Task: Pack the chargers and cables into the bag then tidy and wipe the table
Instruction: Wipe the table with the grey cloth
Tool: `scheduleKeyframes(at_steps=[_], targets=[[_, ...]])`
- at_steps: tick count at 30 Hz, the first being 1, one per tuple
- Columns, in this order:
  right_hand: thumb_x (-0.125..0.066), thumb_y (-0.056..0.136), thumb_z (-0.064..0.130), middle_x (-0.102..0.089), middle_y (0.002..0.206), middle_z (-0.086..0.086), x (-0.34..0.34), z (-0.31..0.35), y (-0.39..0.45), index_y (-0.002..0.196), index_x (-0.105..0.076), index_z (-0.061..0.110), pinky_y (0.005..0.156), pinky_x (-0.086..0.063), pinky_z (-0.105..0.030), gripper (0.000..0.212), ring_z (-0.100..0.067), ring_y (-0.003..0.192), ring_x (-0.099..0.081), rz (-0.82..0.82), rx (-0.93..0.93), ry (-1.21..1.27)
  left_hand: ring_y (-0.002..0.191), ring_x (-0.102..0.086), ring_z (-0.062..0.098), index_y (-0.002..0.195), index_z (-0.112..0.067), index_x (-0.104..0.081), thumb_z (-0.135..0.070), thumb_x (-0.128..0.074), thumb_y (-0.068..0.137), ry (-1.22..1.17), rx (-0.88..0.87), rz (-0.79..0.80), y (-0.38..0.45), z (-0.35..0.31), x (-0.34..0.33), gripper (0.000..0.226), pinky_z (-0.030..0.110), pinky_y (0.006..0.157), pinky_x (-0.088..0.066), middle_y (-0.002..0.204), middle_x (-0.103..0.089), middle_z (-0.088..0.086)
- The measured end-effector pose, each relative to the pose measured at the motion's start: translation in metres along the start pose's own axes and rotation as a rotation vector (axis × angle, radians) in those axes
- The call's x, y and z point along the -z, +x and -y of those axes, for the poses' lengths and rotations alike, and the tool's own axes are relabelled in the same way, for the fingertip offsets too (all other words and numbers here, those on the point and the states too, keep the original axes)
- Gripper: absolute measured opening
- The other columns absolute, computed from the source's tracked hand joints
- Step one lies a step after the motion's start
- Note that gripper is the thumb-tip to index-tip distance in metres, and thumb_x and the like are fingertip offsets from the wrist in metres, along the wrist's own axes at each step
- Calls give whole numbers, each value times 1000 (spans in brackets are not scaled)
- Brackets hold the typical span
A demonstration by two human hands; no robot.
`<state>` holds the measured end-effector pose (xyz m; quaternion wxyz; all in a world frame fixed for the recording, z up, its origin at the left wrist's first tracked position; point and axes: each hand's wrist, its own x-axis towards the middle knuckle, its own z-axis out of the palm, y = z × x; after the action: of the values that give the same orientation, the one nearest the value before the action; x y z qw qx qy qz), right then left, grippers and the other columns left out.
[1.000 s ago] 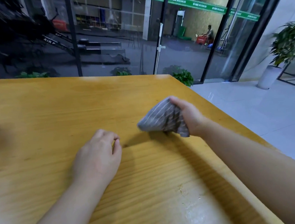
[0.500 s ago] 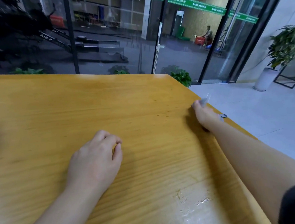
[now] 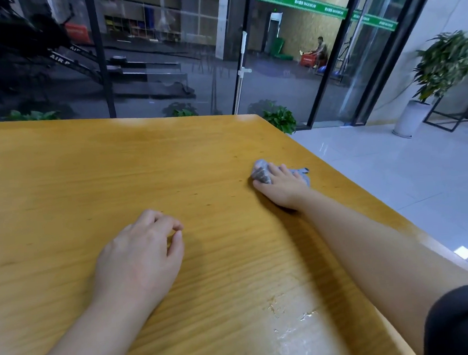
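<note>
Now: R hand (image 3: 282, 189) presses cloth (image 3: 262, 172) on table (image 3: 114, 164); L hand (image 3: 141, 254) idle.

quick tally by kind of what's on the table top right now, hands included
hands: 2, left hand resting loosely curled, right hand pressing the cloth
cloths: 1, grey striped cloth near the table right edge
smears: 1, pale patch near the front
total: 4

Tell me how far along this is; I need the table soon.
Packing looks done: no chargers, cables or bag show on the yellow wooden table. Wiping is in hand: the right hand presses a grey striped cloth near the far right edge, while the left hand rests idle. Pale smears near the front edge remain.
</note>
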<state>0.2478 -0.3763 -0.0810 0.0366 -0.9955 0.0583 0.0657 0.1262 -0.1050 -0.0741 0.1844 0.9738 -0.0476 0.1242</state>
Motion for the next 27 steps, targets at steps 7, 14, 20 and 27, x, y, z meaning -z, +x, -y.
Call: scheduleKeyframes(at_steps=[7,14,20,27], targets=[[-34,96,52,-28,152,10,-5,23,-74,145,-31,35,116,-12,-36,52,-12,142,-17,85,203,389,92,-57,16,107,-36,-58,-39,-42,90,-8,-34,22,-3,-2,1,23,28,70,-40,116,-48,-18],[-48,93,48,-70,102,-7,14,-4,-91,97,-64,18,90,-50,-39,35,-24,95,-66,-210,-240,1437,95,-58,17,107,-34,-59,-38,-44,90,10,-82,4,-6,-6,0,23,30,72,-40,117,-50,-16],[-39,97,46,-63,74,0,40,-37,-84,77,-57,19,60,-51,-31,38,-19,62,-61,-726,-314,1449,84,-61,21,92,-30,-65,-35,-50,85,28,-140,-32,-5,-3,-8,18,32,71,-48,93,-62,-10],[-24,91,49,-50,120,-1,13,-86,-48,117,-43,31,90,-44,-50,37,-29,105,-52,-513,-376,532,68,-58,21,78,-30,-67,-32,-58,80,38,-180,-70,-6,0,-16,9,29,57,-46,80,-61,-11]])
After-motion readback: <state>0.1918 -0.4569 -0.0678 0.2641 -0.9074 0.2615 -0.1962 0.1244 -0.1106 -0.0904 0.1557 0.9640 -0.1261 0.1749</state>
